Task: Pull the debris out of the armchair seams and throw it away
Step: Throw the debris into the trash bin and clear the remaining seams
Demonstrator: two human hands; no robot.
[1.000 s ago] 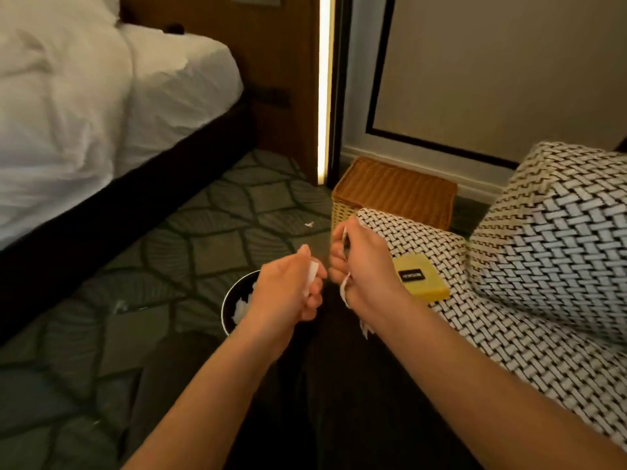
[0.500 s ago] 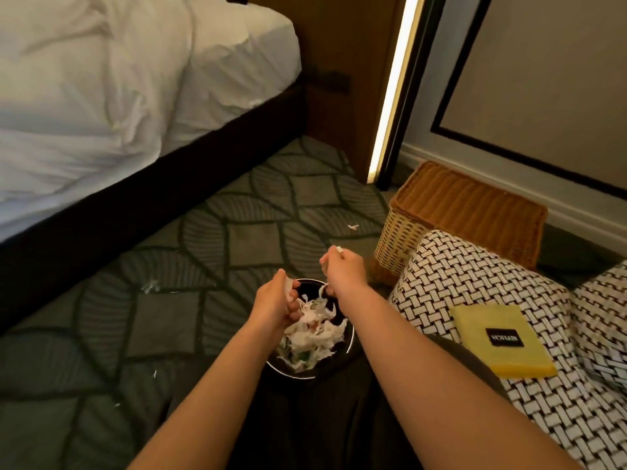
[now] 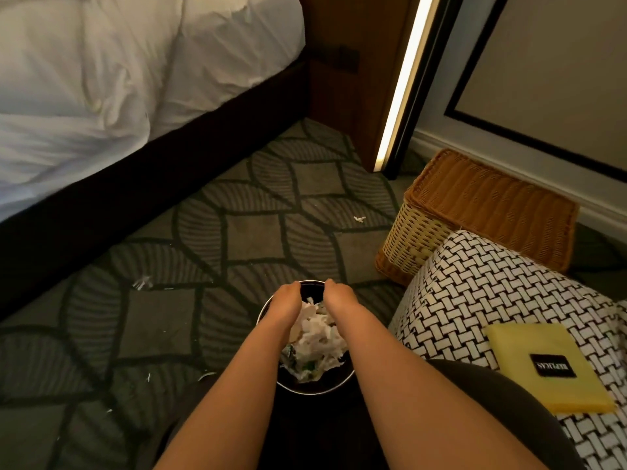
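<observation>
A round black bin (image 3: 305, 390) stands on the carpet between my knees, filled with crumpled white paper debris (image 3: 319, 334). My left hand (image 3: 286, 300) and my right hand (image 3: 339, 300) hang side by side over the far part of the bin, wrists bent and fingers pointing down into it. Only the backs of the hands show, and the fingers are hidden, so any scrap in them is out of sight. The black-and-white woven armchair (image 3: 475, 283) is at the right, apart from both hands.
A yellow cloth (image 3: 543, 364) lies on the armchair seat. A wicker basket (image 3: 475, 205) stands behind the chair by the wall. Small white scraps (image 3: 359, 219) lie on the patterned carpet. A bed with white bedding (image 3: 101, 79) fills the left.
Both hands carried white scraps from beside the armchair to the bin and dipped down into it. My view tilted down and left toward the bin.
</observation>
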